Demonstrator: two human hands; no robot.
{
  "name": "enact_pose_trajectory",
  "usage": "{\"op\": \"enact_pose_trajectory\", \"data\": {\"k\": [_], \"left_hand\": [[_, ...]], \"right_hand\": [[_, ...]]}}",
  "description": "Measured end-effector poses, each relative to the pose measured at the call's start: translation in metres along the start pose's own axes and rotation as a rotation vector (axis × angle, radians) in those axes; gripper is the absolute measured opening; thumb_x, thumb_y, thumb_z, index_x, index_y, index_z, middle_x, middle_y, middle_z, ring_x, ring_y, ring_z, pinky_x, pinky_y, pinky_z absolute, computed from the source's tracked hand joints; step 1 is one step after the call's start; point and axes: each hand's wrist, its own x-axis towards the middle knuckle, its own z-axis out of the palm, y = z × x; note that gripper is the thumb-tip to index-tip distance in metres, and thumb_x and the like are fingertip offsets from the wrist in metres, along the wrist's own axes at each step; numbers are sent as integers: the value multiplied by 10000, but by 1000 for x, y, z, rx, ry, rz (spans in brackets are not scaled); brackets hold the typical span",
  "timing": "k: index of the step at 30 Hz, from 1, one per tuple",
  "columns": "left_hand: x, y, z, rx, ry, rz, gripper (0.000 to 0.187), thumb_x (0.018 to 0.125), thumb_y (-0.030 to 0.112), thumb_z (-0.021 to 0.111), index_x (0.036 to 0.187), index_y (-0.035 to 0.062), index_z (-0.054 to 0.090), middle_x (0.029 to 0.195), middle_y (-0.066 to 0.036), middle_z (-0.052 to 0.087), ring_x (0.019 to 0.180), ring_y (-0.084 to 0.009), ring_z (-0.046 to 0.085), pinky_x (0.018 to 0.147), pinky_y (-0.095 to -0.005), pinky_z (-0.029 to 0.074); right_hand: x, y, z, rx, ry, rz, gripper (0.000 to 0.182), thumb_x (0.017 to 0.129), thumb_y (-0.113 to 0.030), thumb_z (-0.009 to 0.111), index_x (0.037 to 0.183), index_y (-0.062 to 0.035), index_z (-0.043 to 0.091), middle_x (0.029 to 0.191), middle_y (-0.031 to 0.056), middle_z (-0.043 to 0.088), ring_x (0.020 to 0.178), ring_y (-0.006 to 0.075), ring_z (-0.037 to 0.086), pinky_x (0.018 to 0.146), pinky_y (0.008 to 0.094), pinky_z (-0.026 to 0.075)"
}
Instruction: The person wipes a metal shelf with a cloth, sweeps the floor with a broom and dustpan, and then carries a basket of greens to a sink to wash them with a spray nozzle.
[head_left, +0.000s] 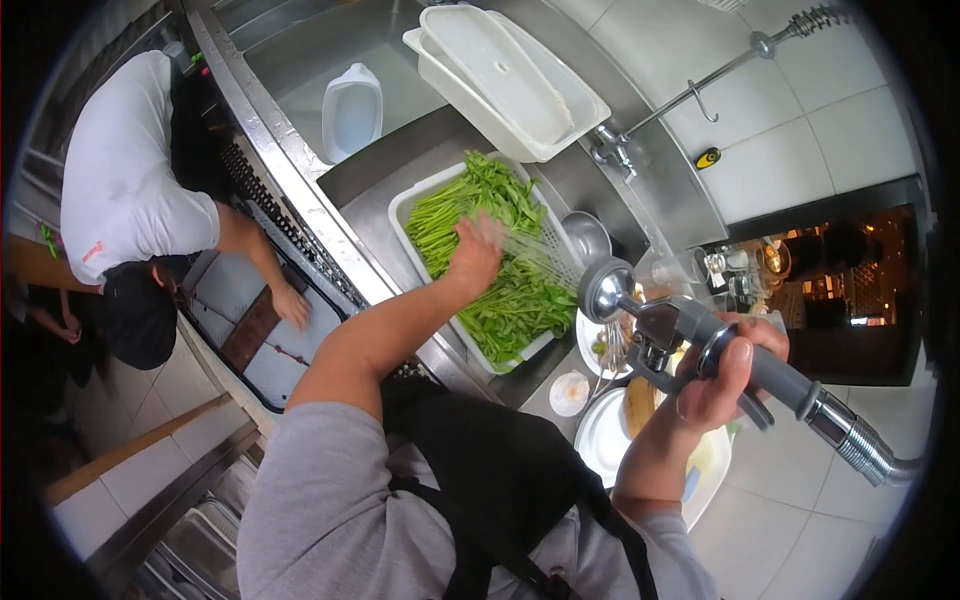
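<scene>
Long-stemmed leafy greens fill a white plastic basket in the metal sink area. On top of the greens lies my left hand, its fingers stretched over the stems and leaves and slightly smeared by motion and water. My right hand is wrapped round the grey handle of a pre-rinse sprayer, thumb along its side. Water streams from the round spray head toward the greens and my left hand. A metal hose trails from the sprayer's lower end to the right edge.
Stacked white tubs stand behind the basket, near a wall tap. A white container sits in the far basin. Right of the basket are a metal bowl and plates. At left, a co-worker bends over a dark-rimmed tray.
</scene>
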Motion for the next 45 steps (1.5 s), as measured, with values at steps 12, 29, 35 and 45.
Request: {"op": "enact_pose_trajectory", "data": {"k": [12,29,35,45], "left_hand": [[12,-5,20,-174,43,-84,666,907,264,515,1471,7,273,1468,-310,318,1207,-501,469,932,-567,404],[27,-65,19,-1123,-137,-336,954,710,359,779,1437,-14,285,1415,-227,442,1276,-355,474,1051,-403,399],[16,-36,-10,-624,192,-365,796,789,296,711,1421,5,324,1480,-225,327,1345,-403,352,1107,-507,298],[-11,70,-23,-430,107,630,741,837,412,589,1448,59,360,1522,-201,286,1420,-382,232,1154,-532,155]], "right_hand": [[-7,4,2,29,-69,19,300,799,-200,623,957,29,510,904,130,504,759,212,557,707,325,488],[-20,8,-22,-98,-82,201,240,803,-174,632,947,-11,531,900,121,534,798,208,557,760,326,471],[-17,23,-33,-232,-143,97,200,806,-142,644,918,9,577,871,101,574,756,159,538,717,273,438],[-25,61,-18,-49,-124,326,116,818,5,679,916,-17,621,763,1,602,644,45,539,564,201,417]]}}
